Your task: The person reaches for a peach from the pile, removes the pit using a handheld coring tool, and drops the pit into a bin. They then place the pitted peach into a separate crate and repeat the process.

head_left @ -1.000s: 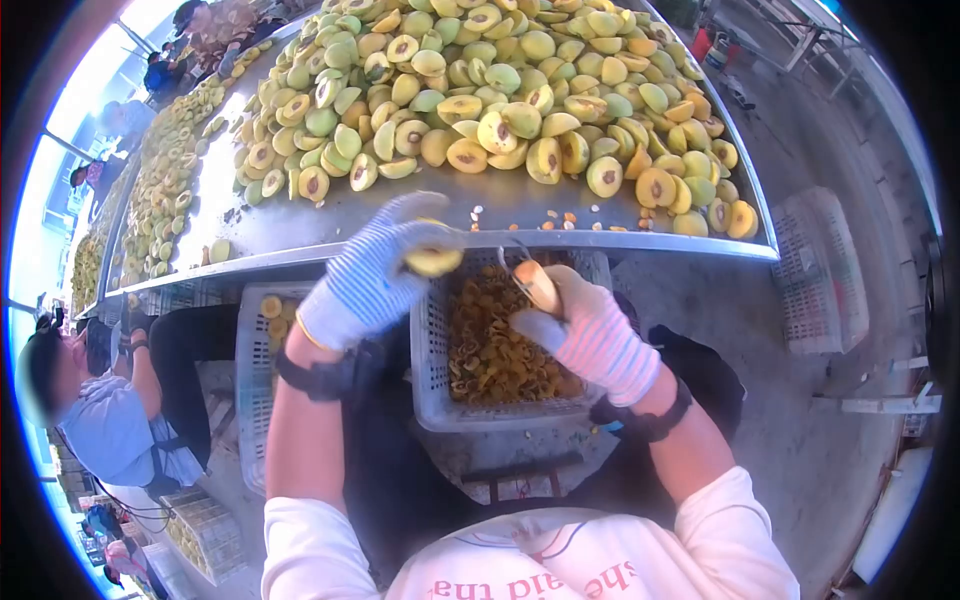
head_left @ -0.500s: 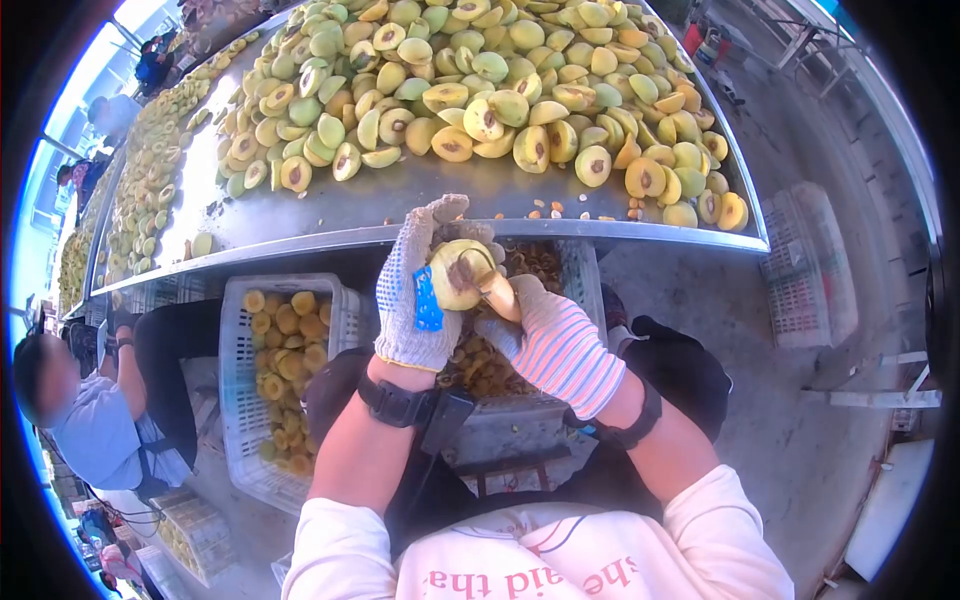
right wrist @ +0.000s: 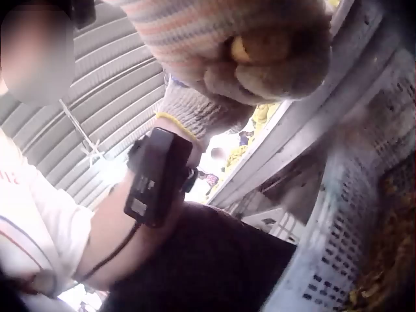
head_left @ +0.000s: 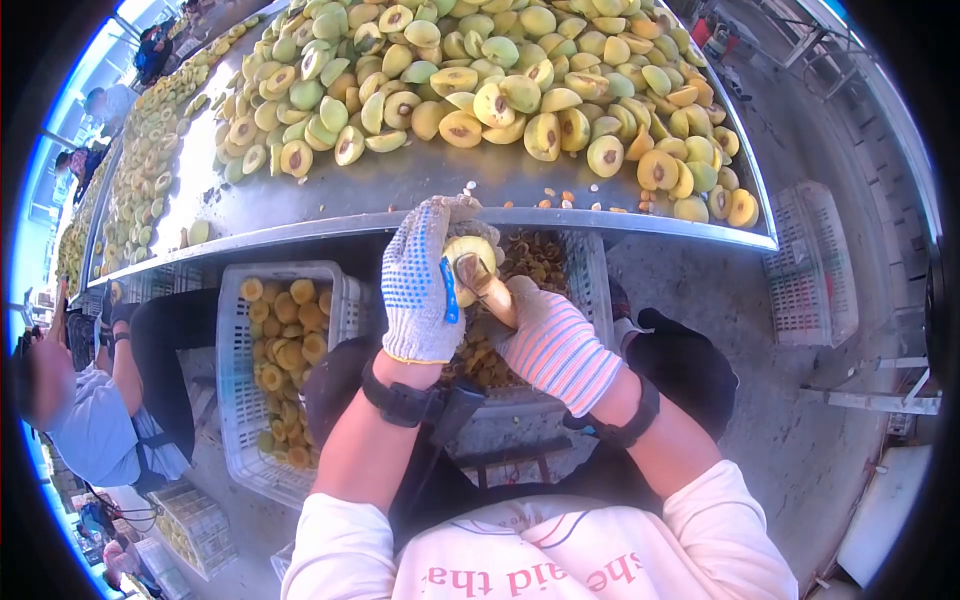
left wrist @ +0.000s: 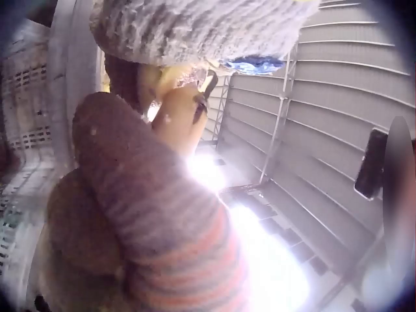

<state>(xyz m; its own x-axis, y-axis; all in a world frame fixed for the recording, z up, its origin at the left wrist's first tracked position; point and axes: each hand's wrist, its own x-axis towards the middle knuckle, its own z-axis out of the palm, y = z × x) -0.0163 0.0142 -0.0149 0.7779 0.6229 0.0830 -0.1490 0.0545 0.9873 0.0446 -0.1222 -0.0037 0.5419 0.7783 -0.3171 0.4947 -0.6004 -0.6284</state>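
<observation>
My left hand, in a white glove with blue dots, holds a yellow peach half with its cut face toward me, fingers curled behind it. In my striped-gloved right hand is a pitting knife with a short wooden handle and a curved metal blade. The blade sits at the brown pit hollow in the middle of the peach half. The left wrist view shows the handle between both gloves. In the right wrist view the handle's end shows among curled fingers.
A heap of halved peaches covers the metal table, with small pit bits near its front edge. Below my hands stands a crate of brown scraps. A white crate of peach halves stands to the left. Another person sits at far left.
My left hand came right with a peach half, meeting the pitting knife in my right hand. Over the last half second the left hand and fruit have turned slightly, the blade at the pit.
</observation>
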